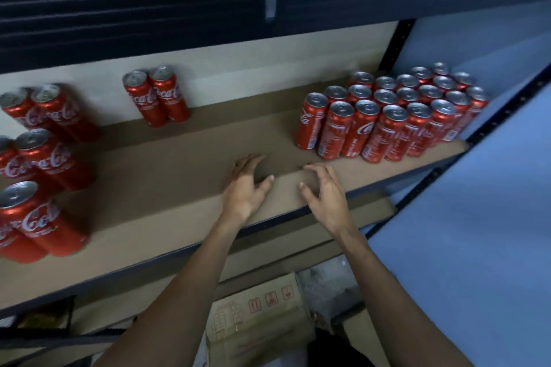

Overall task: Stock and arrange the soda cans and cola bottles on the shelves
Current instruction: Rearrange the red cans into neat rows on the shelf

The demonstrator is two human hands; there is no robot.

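Red cola cans (393, 116) stand packed in a block at 2 o'clock on the cardboard-lined shelf (167, 188); a pair (156, 97) sits at 11, loose ones (38, 170) at 9. Both hands hover empty over the bare middle, left hand (246, 185) and right hand (323, 192) with fingers spread apart. Arranging seems under way; next, probably, reach left for the scattered cans and set them beside the block.

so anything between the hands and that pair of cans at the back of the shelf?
Nothing visible. Left hand and right hand are empty; only bare shelf lies before the pair of cans.
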